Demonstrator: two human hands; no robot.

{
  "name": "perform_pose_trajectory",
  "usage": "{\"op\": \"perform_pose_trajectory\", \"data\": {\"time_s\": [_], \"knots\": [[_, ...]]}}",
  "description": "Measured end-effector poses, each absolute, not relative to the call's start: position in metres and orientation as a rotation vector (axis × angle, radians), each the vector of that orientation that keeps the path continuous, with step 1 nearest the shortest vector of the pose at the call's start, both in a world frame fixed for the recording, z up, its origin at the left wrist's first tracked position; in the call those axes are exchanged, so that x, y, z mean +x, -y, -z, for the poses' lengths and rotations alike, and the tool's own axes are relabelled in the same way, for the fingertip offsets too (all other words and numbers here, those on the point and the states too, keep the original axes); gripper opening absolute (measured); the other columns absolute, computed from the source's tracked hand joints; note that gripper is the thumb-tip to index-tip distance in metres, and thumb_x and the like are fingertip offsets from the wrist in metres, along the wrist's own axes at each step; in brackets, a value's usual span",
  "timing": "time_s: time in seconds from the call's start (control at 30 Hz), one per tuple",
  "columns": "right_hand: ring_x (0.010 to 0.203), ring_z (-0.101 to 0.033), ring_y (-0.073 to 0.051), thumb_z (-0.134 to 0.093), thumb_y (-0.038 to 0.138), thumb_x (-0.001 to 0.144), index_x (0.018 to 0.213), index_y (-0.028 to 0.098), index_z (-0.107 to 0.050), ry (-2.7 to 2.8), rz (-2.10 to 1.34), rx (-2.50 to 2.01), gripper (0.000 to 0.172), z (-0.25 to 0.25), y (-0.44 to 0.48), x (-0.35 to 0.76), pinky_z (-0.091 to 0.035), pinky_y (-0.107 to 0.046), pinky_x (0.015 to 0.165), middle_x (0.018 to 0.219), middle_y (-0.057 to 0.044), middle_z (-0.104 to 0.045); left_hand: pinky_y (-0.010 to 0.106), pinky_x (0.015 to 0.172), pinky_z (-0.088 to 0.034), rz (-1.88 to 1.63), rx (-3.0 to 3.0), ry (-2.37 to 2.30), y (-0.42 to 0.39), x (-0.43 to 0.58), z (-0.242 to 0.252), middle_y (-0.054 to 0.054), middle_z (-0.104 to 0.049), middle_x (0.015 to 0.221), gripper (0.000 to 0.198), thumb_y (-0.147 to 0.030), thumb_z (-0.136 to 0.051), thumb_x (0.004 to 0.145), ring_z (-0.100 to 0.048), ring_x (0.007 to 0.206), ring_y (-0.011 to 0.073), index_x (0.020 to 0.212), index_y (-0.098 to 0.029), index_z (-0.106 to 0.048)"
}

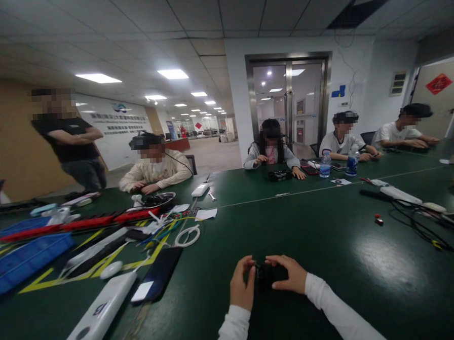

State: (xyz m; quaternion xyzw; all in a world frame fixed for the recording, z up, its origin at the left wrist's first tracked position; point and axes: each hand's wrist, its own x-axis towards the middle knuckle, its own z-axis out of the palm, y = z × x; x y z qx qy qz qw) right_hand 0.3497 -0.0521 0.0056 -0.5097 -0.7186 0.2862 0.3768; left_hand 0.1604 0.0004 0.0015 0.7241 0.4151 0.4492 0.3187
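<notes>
A small black object (pixel 262 277) is low in the middle of the head view, just above or on the green table; its dark shape blends into the surface, so its kind is unclear. My left hand (pixel 242 285) is curled on its left side, with thumb and fingers against it. From the right, my right hand (pixel 291 274) grips its other edge with fingertips and thumb, the palm arched away. Both forearms wear white sleeves.
Left of my hands lie a dark phone (pixel 158 275), a white power bank (pixel 99 313), a coiled white cable (pixel 187 236) and a blue tray (pixel 30 261). Black cables (pixel 412 216) and a small red-black piece (pixel 379 220) lie right. Several people sit across the table (pixel 321 226); another person (pixel 73 137) stands.
</notes>
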Motion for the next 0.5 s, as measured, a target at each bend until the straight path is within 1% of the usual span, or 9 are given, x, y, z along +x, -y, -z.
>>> {"op": "perform_pose_trajectory", "data": {"time_s": [0.13, 0.23, 0.37, 0.5], "knots": [[0.098, -0.048, -0.024, -0.068, 0.036, 0.061, 0.120, 0.027, -0.039, 1.842, -0.724, -1.335, 0.067, -0.006, 0.053, 0.351, -0.036, -0.039, 0.086, 0.106, -0.004, -0.053, 0.038, 0.084, -0.041, -0.980, 2.183, -1.033, 0.015, 0.172, -0.005, 0.006, -0.058, 0.095, 0.030, -0.027, -0.039, 0.077, -0.054, 0.091, 0.0172, 0.105, -0.022, -0.049], [0.098, -0.048, -0.024, -0.068, 0.037, 0.061, 0.121, 0.028, -0.038, 1.839, -0.734, -1.349, 0.068, -0.002, 0.051, 0.351, -0.037, -0.038, 0.085, 0.106, -0.004, -0.053, 0.038, 0.085, -0.039, -0.889, 2.302, -1.059, 0.015, 0.172, -0.007, 0.005, -0.057, 0.095, 0.032, -0.024, -0.035, 0.079, -0.053, 0.090, 0.0163, 0.108, -0.023, -0.047], [0.098, -0.047, -0.024, -0.068, 0.037, 0.061, 0.121, 0.028, -0.037, 1.853, -0.786, -1.342, 0.069, 0.001, 0.048, 0.351, -0.036, -0.040, 0.086, 0.109, -0.004, -0.052, 0.035, 0.084, -0.038, -0.868, 2.375, -1.143, 0.000, 0.159, -0.006, 0.005, -0.056, 0.096, 0.035, -0.022, -0.033, 0.080, -0.052, 0.091, 0.0147, 0.113, -0.021, -0.042], [0.101, -0.046, -0.023, -0.065, 0.038, 0.065, 0.122, 0.028, -0.035, 1.820, -0.816, -1.361, 0.065, 0.002, 0.050, 0.349, -0.036, -0.040, 0.087, 0.111, -0.003, -0.051, 0.033, 0.082, -0.039, -0.900, 2.366, -1.323, -0.027, 0.131, -0.005, 0.005, -0.054, 0.098, 0.035, -0.023, -0.031, 0.081, -0.052, 0.093, 0.0145, 0.115, -0.021, -0.039]]}}
